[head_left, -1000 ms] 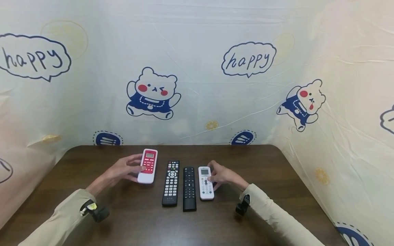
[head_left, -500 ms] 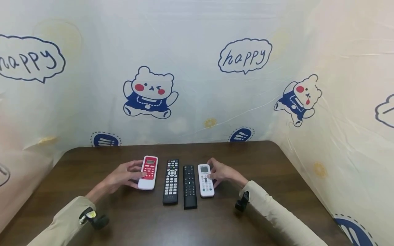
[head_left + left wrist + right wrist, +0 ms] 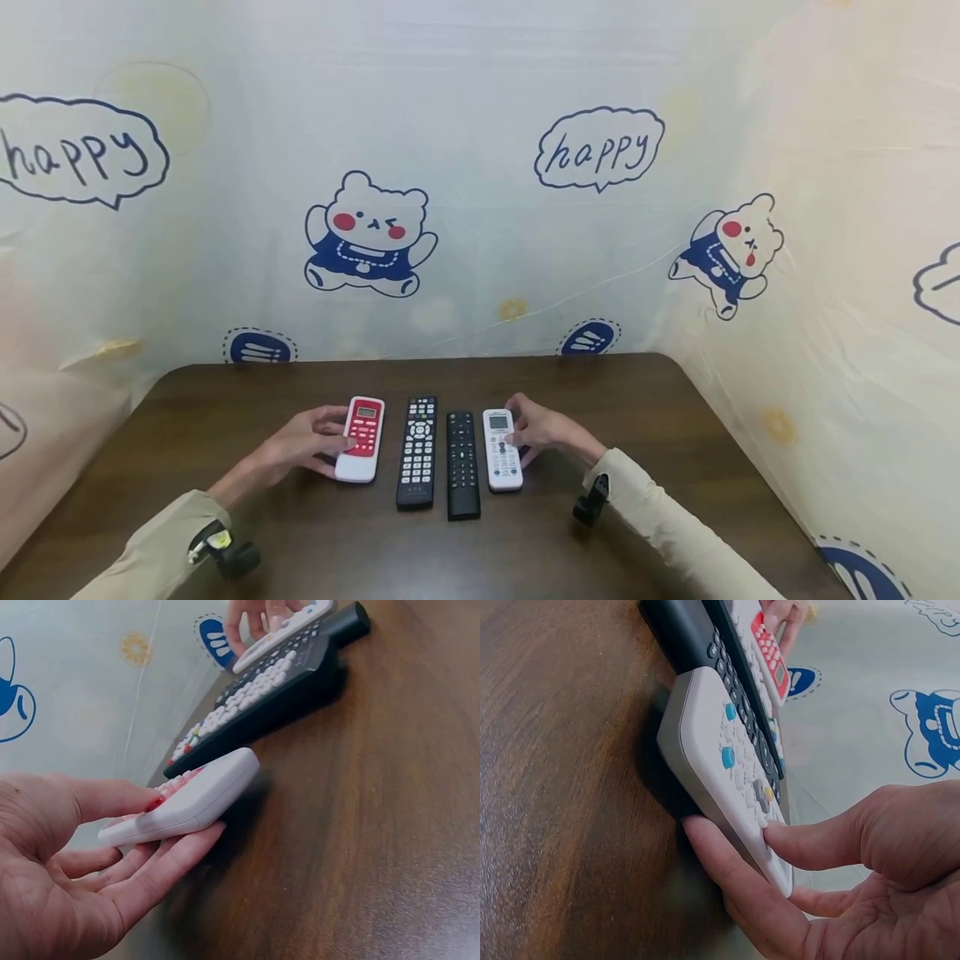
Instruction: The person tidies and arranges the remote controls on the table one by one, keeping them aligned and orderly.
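Observation:
My left hand (image 3: 303, 442) grips a red-and-white remote control (image 3: 357, 470) by its left side. In the left wrist view its thumb lies on the button face and the other fingers are underneath, with the near end tilted above the tabletop. A white remote control (image 3: 504, 475) with a small screen is pinched by my right hand (image 3: 546, 427). The right wrist view has the thumb on its buttons and a finger along its underside, a shadow below. Between the two stand a black remote with white buttons (image 3: 415, 493) and a slimmer all-black remote (image 3: 463, 502).
All four remotes are roughly side by side on the dark brown wooden table (image 3: 570, 550). A pale curtain (image 3: 480, 250) with bear drawings hangs behind and along the sides. Black wrist cameras (image 3: 238, 558) sit on both sleeves.
My left hand has brought the red-and-white remote down and nearer to me, more level with the others. The right hand keeps its grip and has hardly moved. The head view shifted slightly.

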Demonstrator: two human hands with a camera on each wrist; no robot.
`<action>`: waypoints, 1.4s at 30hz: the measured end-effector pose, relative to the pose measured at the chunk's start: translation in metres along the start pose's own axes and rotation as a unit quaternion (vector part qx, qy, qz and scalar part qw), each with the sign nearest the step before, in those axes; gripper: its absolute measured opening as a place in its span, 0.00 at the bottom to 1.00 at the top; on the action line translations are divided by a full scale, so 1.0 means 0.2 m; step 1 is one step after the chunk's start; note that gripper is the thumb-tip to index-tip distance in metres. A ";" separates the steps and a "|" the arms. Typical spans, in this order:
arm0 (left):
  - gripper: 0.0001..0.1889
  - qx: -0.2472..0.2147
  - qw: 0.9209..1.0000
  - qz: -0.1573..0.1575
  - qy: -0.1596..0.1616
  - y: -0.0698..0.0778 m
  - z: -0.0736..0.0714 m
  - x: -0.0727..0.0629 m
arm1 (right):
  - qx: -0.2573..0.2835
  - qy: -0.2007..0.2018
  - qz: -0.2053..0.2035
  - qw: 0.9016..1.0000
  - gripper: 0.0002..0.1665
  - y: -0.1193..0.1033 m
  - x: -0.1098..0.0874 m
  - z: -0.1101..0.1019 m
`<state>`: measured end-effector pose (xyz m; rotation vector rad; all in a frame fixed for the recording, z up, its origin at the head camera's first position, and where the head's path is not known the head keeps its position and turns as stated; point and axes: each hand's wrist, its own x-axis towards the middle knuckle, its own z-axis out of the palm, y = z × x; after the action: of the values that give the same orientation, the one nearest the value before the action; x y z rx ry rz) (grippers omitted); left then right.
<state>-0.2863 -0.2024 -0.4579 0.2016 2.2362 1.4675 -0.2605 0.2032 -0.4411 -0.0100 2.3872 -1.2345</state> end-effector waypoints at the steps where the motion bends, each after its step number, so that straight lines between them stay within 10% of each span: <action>1: 0.45 -0.002 1.000 -0.002 0.001 0.00 0.00 0.00 | 0.001 -0.001 0.000 1.000 0.32 0.00 0.00 0.00; 42: 0.34 0.065 0.995 -0.015 0.068 0.08 0.16 -0.04 | 0.007 -0.008 0.006 1.000 0.35 0.01 0.00 -0.02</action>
<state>-0.2677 -0.1722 -0.4527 0.1103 2.4359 1.3568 -0.2625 0.2074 -0.4406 -0.0004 2.3621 -1.2403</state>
